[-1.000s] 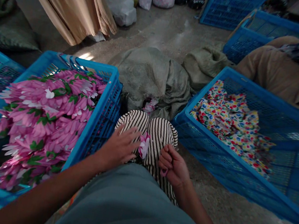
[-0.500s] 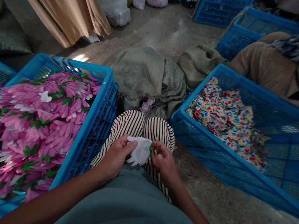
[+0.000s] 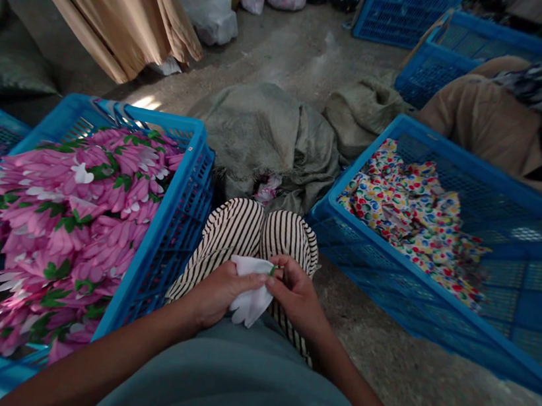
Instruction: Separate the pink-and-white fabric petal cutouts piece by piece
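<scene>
A white petal-shaped fabric piece (image 3: pixel 251 306) with a bit of green at its right end lies between my hands, above my striped lap. My left hand (image 3: pixel 217 291) pinches it from the left, thumb stretched across the cloth. At the green end, the fingers of my right hand (image 3: pixel 292 288) are closed on the piece, and the fingertips of both hands nearly meet. To the left, a blue crate (image 3: pixel 149 240) holds a heap of pink and white petal pieces (image 3: pixel 68 229) with green parts.
A blue crate (image 3: pixel 420 286) at the right holds colourful patterned cloth (image 3: pixel 410 211). Grey-green sacking (image 3: pixel 270 136) lies beyond my knees. A person in brown trousers (image 3: pixel 486 125) sits at the upper right. A tan cloth (image 3: pixel 112 2) hangs at the upper left.
My left thumb has moved right across the white piece, toward my right hand. The piece now hangs lower and looks more folded, and less of its green end shows.
</scene>
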### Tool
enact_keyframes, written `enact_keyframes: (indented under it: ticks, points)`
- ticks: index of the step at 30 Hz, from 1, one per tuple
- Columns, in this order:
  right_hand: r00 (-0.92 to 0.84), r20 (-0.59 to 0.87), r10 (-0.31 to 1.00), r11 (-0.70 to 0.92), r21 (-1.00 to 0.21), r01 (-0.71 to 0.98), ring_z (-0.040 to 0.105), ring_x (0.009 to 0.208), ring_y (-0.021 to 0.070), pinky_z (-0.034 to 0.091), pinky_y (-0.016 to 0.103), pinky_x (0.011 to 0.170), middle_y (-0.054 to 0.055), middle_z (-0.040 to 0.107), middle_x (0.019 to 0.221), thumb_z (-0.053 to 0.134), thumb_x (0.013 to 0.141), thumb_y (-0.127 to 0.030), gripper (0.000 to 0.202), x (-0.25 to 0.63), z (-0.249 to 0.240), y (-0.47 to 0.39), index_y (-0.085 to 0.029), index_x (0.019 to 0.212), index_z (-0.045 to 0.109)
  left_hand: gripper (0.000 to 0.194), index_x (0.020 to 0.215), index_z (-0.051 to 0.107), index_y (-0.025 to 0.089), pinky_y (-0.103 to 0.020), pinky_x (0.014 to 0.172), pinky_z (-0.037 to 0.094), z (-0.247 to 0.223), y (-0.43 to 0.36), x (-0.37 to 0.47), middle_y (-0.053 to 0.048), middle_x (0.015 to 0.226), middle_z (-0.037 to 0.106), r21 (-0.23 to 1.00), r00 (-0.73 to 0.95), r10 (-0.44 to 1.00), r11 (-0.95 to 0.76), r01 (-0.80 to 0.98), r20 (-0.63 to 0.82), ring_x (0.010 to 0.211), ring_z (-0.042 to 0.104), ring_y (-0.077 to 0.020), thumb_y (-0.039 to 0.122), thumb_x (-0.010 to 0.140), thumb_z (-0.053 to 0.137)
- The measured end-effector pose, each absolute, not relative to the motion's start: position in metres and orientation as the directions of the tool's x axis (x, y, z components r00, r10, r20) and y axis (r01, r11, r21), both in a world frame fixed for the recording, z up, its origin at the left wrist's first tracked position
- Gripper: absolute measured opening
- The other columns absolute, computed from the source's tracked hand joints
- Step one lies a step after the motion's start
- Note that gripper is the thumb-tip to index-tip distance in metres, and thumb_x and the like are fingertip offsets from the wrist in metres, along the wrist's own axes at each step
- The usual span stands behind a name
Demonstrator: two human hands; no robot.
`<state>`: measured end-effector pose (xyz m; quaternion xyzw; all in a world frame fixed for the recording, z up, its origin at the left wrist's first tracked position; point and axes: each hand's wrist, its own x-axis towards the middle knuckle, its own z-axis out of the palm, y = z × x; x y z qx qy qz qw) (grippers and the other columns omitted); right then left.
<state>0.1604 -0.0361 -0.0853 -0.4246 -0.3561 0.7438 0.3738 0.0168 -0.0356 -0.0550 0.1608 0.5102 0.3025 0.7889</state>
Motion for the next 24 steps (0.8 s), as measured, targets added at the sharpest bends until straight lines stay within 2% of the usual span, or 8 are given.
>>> enact_keyframes:
  ticks: [3, 5, 8, 10, 13, 17, 24]
  points:
    - [-0.272, -0.253, 0.928, -0.289, -0.952, -0.102, 0.045, 0.059, 0.0112, 0.035, 0.022, 0.054, -0.003, 0.048, 0.065, 0.052, 0.079, -0.028, 0.016, 0.171, -0.082, -0.035, -0.02, 0.093, 0.05, 0.025, 0.089, 0.059, 0.01, -0.023, 0.06, 0.043, -0.053, -0.036, 0.017, -0.003, 0.068, 0.063, 0.612, 0.187, 0.676, 0.729, -0.306, -0.713, 0.063, 0.057, -0.0127, 0.025, 0.069, 0.062]
    - [-0.265, -0.154, 0.952, -0.144, -0.988, 0.057, 0.047, 0.065, 0.0135, 0.036, 0.025, 0.06, -0.001, 0.051, 0.07, 0.045, 0.083, -0.028, 0.017, 0.181, -0.076, -0.035, -0.02, 0.097, 0.051, 0.026, 0.091, 0.058, 0.013, -0.023, 0.058, 0.043, -0.05, -0.036, 0.017, -0.001, 0.066, 0.062, 0.643, 0.114, 0.694, 0.708, -0.293, -0.711, 0.062, 0.056, -0.0132, 0.027, 0.07, 0.061]
    - [-0.386, -0.089, 0.918, 0.034, -0.953, 0.3, 0.05, 0.066, 0.0148, 0.035, 0.026, 0.061, 0.001, 0.055, 0.072, 0.042, 0.084, -0.026, 0.018, 0.192, -0.062, -0.036, -0.02, 0.095, 0.055, 0.027, 0.091, 0.057, 0.015, -0.023, 0.054, 0.041, -0.047, -0.037, 0.018, -0.001, 0.066, 0.061, 0.69, 0.086, 0.718, 0.69, -0.219, -0.691, 0.06, 0.055, -0.0137, 0.031, 0.07, 0.061]
    - [-0.464, -0.074, 0.883, 0.132, -0.908, 0.397, 0.052, 0.064, 0.0144, 0.034, 0.025, 0.059, 0.001, 0.058, 0.072, 0.045, 0.084, -0.025, 0.016, 0.194, -0.055, -0.036, -0.02, 0.093, 0.057, 0.028, 0.091, 0.057, 0.015, -0.023, 0.054, 0.041, -0.046, -0.037, 0.019, 0.0, 0.067, 0.061, 0.721, 0.065, 0.739, 0.669, -0.182, -0.67, 0.06, 0.055, -0.0136, 0.033, 0.069, 0.061]
    - [-0.537, -0.064, 0.841, 0.214, -0.872, 0.441, 0.055, 0.064, 0.0141, 0.035, 0.024, 0.058, 0.002, 0.062, 0.073, 0.045, 0.084, -0.026, 0.017, 0.192, -0.05, -0.034, -0.019, 0.091, 0.059, 0.025, 0.089, 0.056, 0.016, -0.022, 0.055, 0.04, -0.041, -0.037, 0.019, 0.001, 0.066, 0.06, 0.738, 0.073, 0.753, 0.656, -0.159, -0.654, 0.06, 0.054, -0.0129, 0.031, 0.07, 0.06]
    - [-0.591, -0.079, 0.803, 0.245, -0.861, 0.447, 0.056, 0.068, 0.0137, 0.035, 0.023, 0.06, 0.003, 0.062, 0.076, 0.041, 0.086, -0.028, 0.02, 0.19, -0.05, -0.033, -0.017, 0.09, 0.058, 0.015, 0.079, 0.054, 0.016, -0.021, 0.053, 0.038, -0.031, -0.034, 0.019, 0.004, 0.061, 0.056, 0.759, 0.122, 0.767, 0.641, -0.116, -0.629, 0.057, 0.05, -0.0106, 0.028, 0.072, 0.057]
    - [-0.65, -0.102, 0.753, 0.285, -0.839, 0.463, 0.05, 0.059, 0.0115, 0.031, 0.021, 0.055, 0.0, 0.054, 0.064, 0.037, 0.088, -0.031, 0.025, 0.19, -0.043, -0.032, -0.017, 0.076, 0.055, 0.012, 0.069, 0.051, 0.017, -0.019, 0.049, 0.034, -0.024, -0.033, 0.019, 0.006, 0.055, 0.049, 0.8, 0.157, 0.791, 0.599, -0.009, -0.591, 0.052, 0.045, -0.0089, 0.028, 0.072, 0.055]
